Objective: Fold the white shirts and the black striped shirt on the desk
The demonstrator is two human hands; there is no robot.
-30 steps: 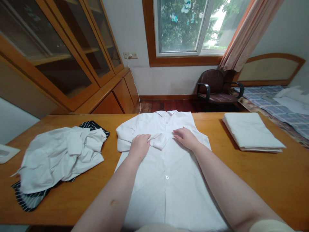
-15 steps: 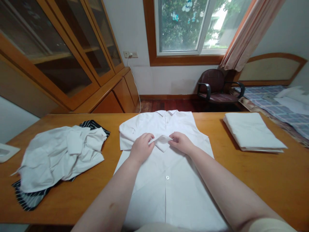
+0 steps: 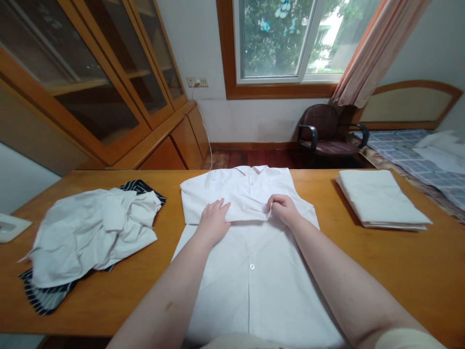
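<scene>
A white button-up shirt (image 3: 225, 286) lies front up before me, its collar at the far side. The sleeve on the left (image 3: 243, 208) is laid across the chest. My left hand (image 3: 214, 219) rests flat on that sleeve, fingers stretched out. With thumb and bent fingers, my right hand (image 3: 284, 209) pinches the sleeve's end, right of the button line. One button (image 3: 252, 266) shows lower on the front. The sleeve on the right side is not visible.
On the wooden table (image 3: 145, 300), a crumpled white garment (image 3: 90, 232) lies over a black-and-white striped cloth (image 3: 43, 298) at left. A folded white stack (image 3: 381, 198) sits at right. Beyond are a cabinet (image 3: 170, 150), a chair (image 3: 323, 126) and a bed (image 3: 410, 150).
My right hand has moved right, drawing the sleeve's end across the chest. My left hand has let go of the sleeve's edge and now lies flat, and the sleeve is straighter.
</scene>
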